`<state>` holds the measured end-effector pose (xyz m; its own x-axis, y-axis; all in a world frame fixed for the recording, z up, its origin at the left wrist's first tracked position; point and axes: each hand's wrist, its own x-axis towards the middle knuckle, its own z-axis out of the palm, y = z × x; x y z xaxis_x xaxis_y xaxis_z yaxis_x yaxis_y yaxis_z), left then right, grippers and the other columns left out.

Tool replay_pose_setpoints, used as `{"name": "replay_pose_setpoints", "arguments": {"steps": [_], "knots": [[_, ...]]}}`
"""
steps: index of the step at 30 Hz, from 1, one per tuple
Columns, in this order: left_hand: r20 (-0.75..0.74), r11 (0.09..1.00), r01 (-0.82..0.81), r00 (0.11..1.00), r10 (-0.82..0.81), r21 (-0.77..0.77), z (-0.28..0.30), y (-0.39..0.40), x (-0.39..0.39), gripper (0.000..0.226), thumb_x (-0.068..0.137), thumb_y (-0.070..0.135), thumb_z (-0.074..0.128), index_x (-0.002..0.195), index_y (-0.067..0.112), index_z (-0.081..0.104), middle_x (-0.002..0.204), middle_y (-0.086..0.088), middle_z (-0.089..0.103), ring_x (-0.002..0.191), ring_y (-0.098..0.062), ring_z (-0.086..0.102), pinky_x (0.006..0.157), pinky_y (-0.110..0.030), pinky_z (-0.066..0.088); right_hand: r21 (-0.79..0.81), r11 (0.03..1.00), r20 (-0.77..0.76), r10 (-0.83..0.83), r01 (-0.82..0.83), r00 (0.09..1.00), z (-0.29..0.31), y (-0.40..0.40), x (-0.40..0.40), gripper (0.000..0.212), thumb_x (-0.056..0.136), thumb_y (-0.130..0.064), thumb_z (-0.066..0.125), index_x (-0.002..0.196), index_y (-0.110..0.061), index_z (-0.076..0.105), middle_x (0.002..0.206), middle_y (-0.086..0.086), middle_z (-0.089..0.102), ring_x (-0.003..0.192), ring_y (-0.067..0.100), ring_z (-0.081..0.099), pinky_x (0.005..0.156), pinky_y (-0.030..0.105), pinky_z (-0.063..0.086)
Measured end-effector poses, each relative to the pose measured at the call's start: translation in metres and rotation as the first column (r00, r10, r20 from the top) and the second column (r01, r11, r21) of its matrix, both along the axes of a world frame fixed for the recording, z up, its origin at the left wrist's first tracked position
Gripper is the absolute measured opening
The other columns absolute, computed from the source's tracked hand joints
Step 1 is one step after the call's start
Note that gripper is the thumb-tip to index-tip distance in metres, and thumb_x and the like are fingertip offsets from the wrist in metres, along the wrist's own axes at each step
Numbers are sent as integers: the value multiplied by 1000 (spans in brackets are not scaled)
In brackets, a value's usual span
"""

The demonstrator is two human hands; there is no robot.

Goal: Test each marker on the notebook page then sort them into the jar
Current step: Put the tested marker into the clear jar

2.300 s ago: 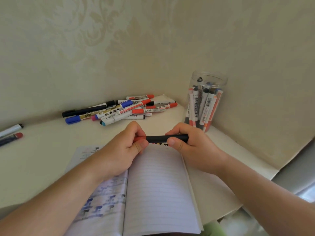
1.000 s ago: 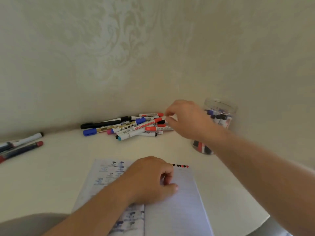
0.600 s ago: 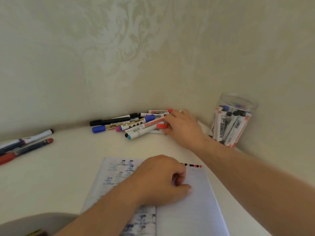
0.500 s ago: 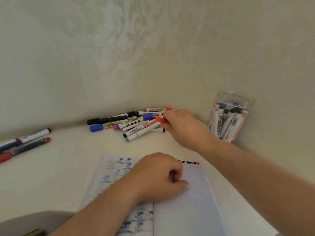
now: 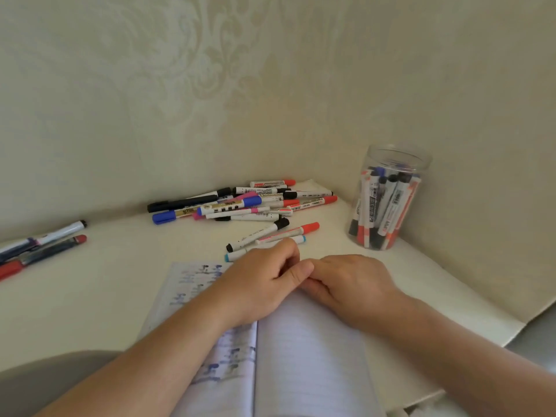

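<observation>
Both hands meet on the notebook (image 5: 301, 356). The left hand (image 5: 258, 284) and right hand (image 5: 352, 284) curl, but what they hold is hidden. One jar (image 5: 388, 200) stands near.

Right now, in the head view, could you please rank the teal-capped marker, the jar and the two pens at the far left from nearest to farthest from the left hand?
1. Teal-capped marker: just beyond the left hand, partly hidden by it.
2. Jar: back right, by the wall.
3. Two pens: far left edge.
</observation>
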<state>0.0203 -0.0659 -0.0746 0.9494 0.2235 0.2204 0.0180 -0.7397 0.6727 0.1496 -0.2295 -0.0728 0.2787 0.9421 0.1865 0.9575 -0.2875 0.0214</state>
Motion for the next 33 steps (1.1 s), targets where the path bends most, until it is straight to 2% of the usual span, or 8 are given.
{"name": "replay_pose_setpoints", "arguments": {"steps": [4,12,14,16,19,22,25,33], "knots": [[0,1000,-20,1000,20,-19,-2,2,3,36,93,67,46,86,32,46,71,20,58,64,-2,50,58,-26,35,-21,999,28,-50,50,998,1,2,-1,86,74,-88,-23,135,-50,24,109,-12,70,101,20,69,70,33,49],[-46,1000,24,999,-24,-10,-3,3,4,21,97,55,60,114,45,54,80,19,63,67,-1,55,62,-22,40,117,943,-352,-254,312,901,32,-25,3,40,93,-56,65,91,-32,34,76,-13,51,66,7,48,58,32,39],[-75,998,47,996,-43,47,-4,3,4,24,91,58,67,112,46,65,84,23,64,72,2,57,65,-21,43,333,818,-682,-134,469,719,40,-37,16,18,99,-18,57,86,-28,51,75,-6,62,67,14,52,62,33,44],[-118,986,82,991,-65,148,-5,3,5,27,89,65,64,113,53,67,91,25,66,83,4,59,75,-24,48,404,687,-909,225,604,352,47,-44,28,47,92,15,35,95,-19,67,87,4,72,81,22,64,70,33,53],[-166,944,136,982,-89,300,-5,0,7,34,93,71,51,126,62,56,95,21,62,95,2,55,87,-30,49,396,685,-870,492,611,12,46,-52,41,56,92,22,42,107,-20,75,96,10,73,85,23,70,68,31,59],[-196,913,164,976,-95,374,-5,-3,10,39,97,70,43,135,66,47,95,19,56,96,1,51,87,-30,48,369,741,-905,425,562,34,35,-45,42,23,81,-18,76,104,-20,70,85,6,64,72,16,60,55,23,50],[-235,873,191,968,-91,449,-2,-7,13,46,96,69,39,142,68,34,97,17,52,98,0,48,83,-29,46,293,779,-954,278,553,114,23,-32,49,26,94,-37,67,77,-19,58,61,6,42,53,18,31,42,24,21],[-262,835,213,961,-86,508,-1,-11,16,51,98,70,30,148,68,21,93,18,50,103,-7,49,89,-35,47,297,778,-922,82,554,379,9,-25,46,32,90,0,69,63,-13,55,51,5,48,44,14,36,42,21,29]]}}
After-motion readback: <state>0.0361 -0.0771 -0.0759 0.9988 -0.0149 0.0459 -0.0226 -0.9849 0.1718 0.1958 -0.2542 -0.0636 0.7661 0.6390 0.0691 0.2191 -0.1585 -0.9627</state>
